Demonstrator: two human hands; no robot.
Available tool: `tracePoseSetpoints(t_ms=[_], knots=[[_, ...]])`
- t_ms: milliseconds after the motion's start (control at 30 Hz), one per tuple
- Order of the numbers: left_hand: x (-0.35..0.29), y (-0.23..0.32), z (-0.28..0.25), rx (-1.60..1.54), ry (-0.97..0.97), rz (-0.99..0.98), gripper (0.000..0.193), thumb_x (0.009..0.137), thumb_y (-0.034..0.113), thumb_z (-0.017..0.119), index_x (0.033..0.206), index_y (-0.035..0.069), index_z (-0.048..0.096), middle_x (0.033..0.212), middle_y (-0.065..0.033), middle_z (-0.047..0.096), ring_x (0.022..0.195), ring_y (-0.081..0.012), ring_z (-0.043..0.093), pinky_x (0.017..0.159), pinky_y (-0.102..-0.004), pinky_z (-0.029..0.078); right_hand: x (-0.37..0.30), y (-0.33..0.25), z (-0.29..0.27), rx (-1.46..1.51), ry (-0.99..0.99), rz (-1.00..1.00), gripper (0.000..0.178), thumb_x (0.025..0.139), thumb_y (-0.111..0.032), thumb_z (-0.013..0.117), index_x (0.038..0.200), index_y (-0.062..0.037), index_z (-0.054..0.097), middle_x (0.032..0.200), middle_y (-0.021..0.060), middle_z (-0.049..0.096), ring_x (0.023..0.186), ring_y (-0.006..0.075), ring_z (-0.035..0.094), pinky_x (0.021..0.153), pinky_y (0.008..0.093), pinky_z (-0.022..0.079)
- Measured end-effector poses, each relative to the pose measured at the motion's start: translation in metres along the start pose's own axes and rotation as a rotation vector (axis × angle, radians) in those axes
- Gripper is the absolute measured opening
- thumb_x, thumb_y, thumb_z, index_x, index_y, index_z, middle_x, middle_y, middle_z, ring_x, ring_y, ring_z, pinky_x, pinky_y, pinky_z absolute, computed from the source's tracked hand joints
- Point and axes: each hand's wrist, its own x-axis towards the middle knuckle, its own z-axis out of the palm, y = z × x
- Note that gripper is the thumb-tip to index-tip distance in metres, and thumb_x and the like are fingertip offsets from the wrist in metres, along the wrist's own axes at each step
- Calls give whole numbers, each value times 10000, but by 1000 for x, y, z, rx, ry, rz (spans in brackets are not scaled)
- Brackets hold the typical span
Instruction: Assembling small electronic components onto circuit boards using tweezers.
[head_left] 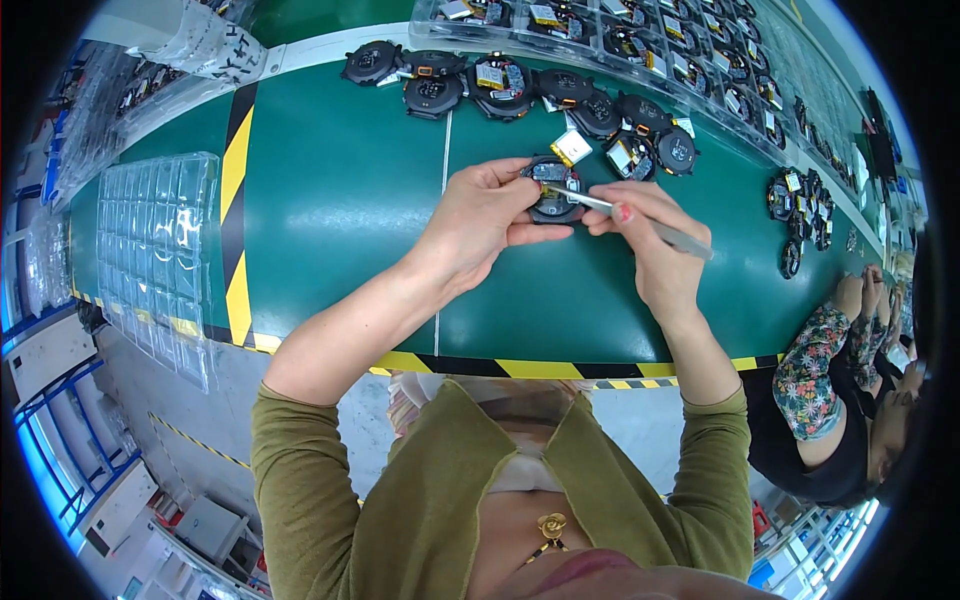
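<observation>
olive-green sleeves sit closest to the lens, with both bare forearms reaching away over the near edge of the green table (340,200), which carries a yellow-and-black striped border. left hand (478,222) holds a round black device casing (553,190) above the table's middle, its fingers closed around the left rim and underside. the casing lies open side up, showing small circuit parts and a grey inner plate, and a small silver-and-yellow battery (572,147) stands out from its far edge. right hand (655,245) has its fingers pinched shut on slim metal tweezers (640,216), whose tip reaches left into the open casing.

just beyond the hands, a loose row of similar round black casings (520,85) runs along the far side, and a clear tray of more units (640,35) sits behind them. another small cluster (800,205) lies to the right. on the left, clear empty blister trays (155,250) overhang the near edge. bare green surface spreads between those trays and the hands, and also between the hands and the near border. another person's patterned sleeve (808,370) shows at the right.
</observation>
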Motion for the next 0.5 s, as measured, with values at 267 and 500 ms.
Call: tracePoseSetpoints(t_ms=[267, 500], knots=[[0, 0, -1, -5, -5, 9, 255, 846, 15, 414, 1072, -99, 448, 939, -148, 561, 799, -200, 605, 728, -329, 545, -2, 1, 2, -394, -83, -247, 148, 769, 51, 548, 907, 63, 598, 955, 159, 566, 784, 188, 602, 681, 251, 506], [-1, 0, -1, 25, -28, 1, 237, 845, 4, 401, 1046, -91, 484, 906, -114, 564, 798, -159, 594, 729, -287, 542, 0, -4, 2, -139, -41, -45, 160, 778, 46, 544, 928, 68, 593, 927, 156, 574, 780, 191, 606, 692, 255, 504]])
